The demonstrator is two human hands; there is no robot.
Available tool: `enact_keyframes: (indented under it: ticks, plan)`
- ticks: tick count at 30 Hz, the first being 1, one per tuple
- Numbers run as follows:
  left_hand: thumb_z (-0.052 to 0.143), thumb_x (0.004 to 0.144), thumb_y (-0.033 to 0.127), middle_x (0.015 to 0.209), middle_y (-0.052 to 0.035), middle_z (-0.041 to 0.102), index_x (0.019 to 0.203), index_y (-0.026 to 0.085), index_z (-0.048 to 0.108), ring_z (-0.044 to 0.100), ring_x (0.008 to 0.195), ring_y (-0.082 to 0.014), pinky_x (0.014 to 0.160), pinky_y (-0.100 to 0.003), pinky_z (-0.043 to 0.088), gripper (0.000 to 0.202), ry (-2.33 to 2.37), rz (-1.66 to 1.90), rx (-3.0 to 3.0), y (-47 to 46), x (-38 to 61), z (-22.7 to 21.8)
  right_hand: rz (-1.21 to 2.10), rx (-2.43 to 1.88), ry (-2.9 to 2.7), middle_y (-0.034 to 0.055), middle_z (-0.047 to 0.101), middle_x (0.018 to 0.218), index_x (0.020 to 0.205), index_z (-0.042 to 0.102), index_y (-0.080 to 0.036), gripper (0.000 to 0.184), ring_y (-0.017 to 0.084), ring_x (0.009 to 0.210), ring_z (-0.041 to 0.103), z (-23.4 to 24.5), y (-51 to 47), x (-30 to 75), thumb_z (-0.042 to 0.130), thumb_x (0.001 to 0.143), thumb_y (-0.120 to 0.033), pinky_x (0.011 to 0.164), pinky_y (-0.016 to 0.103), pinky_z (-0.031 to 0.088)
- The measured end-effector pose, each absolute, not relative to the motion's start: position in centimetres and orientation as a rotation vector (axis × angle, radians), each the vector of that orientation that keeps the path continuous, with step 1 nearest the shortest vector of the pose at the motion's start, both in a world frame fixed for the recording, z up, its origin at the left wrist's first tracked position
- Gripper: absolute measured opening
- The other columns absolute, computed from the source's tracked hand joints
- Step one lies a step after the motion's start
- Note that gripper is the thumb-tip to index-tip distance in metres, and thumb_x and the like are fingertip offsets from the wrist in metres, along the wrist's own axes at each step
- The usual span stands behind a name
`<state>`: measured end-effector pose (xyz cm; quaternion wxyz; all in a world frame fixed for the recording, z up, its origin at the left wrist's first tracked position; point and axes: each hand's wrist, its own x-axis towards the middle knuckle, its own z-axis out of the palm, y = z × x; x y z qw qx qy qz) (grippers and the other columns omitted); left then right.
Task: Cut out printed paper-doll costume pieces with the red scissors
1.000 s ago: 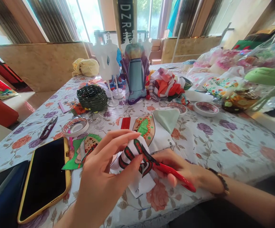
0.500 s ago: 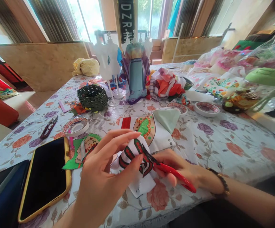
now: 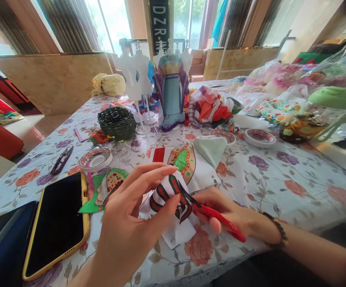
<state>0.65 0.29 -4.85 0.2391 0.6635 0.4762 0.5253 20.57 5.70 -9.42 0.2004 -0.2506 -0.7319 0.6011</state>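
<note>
My left hand (image 3: 131, 227) pinches a white printed fabric piece (image 3: 168, 195) with red, green and black patterns, thumb and fingers wrapped around its top. My right hand (image 3: 232, 217) grips red-handled scissors (image 3: 217, 219), and their dark blades bite into the fabric's right edge. Both hands sit low over the floral tablecloth (image 3: 280, 175) near its front edge. More printed fabric (image 3: 187, 161) lies flat just behind the hands.
A yellow-cased phone (image 3: 56, 223) lies at the left beside a dark blue case (image 3: 2, 243). Tape rolls (image 3: 95, 158), thread snips (image 3: 61, 159), a woven basket (image 3: 116, 122), small dress forms (image 3: 171, 89), a fabric pile (image 3: 210, 105) and plastic bags (image 3: 304, 99) fill the table behind.
</note>
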Motion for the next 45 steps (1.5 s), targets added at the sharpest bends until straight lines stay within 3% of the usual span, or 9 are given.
enact_keyframes:
  ticks: [15, 21, 45]
  plan:
    - [0.071, 0.079, 0.011, 0.109, 0.0099, 0.066, 0.103, 0.039, 0.072, 0.062, 0.097, -0.005, 0.082, -0.007, 0.05, 0.037, 1.351, 1.471, 1.816, 0.4, 0.7, -4.7, 1.65, -0.707, -2.06, -0.007, 0.032, 0.054, 0.057, 0.042, -0.019, 0.074, 0.009, 0.052, 0.027, -10.0, 5.8, 20.6, 0.05, 0.063, -0.093, 0.045, 0.025, 0.021]
    - [0.069, 0.08, 0.011, 0.11, 0.0093, 0.066, 0.103, 0.039, 0.071, 0.063, 0.095, -0.0057, 0.078, -0.008, 0.051, 0.036, 1.347, 1.449, 1.821, 0.4, 0.6, -4.8, 1.684, -0.616, -2.035, -0.0075, 0.03, 0.054, 0.057, 0.038, -0.019, 0.071, 0.008, 0.051, 0.026, -10.1, 5.8, 20.7, 0.057, 0.066, -0.087, 0.045, 0.025, 0.019]
    - [0.069, 0.082, 0.011, 0.113, 0.0077, 0.065, 0.105, 0.041, 0.07, 0.063, 0.098, -0.0094, 0.073, -0.014, 0.052, 0.038, 1.337, 1.415, 1.829, 0.1, 0.8, -5.1, 1.753, -0.602, -1.978, -0.0076, 0.029, 0.057, 0.059, 0.036, -0.02, 0.071, 0.009, 0.054, 0.025, -9.0, 5.4, 20.6, 0.056, 0.066, -0.087, 0.047, 0.026, 0.018]
